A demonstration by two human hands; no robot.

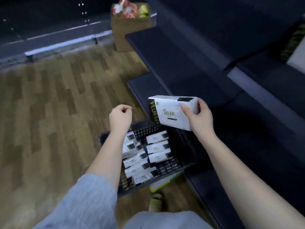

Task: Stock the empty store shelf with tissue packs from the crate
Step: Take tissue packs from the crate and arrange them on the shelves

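— So, what's nearest to you from where you stand?

— Down low, a foot (156, 201) in a greenish sandal on the wooden floor (54, 104), just beside a black plastic crate (173, 164). A green-edged flat thing (162, 183) pokes out from under the crate's near corner; I cannot tell what it is.

— And inside the crate?

— White tissue packs (148, 156) with dark labels, packed in two rough rows against its left side. The right part shows bare lattice.

— The hands?

— The left hand (120, 116) hangs above the crate's left edge, fingers curled in loosely, holding nothing. The right hand (198, 115) grips one tissue pack (171, 111) by its right end, thumb on the front face, fingers round the back. That pack is lifted above the crate's far right corner, tilted, in front of the dark shelf (181, 63).

— Anything on the shelf?

— Its lower boards right here are bare. At the far right edge something white with green stripes (295, 48) sits on a higher board, too blurred to name.

— Farther off?

— A cardboard box (130, 32) of colourful packets on the floor at the shelf's far end.
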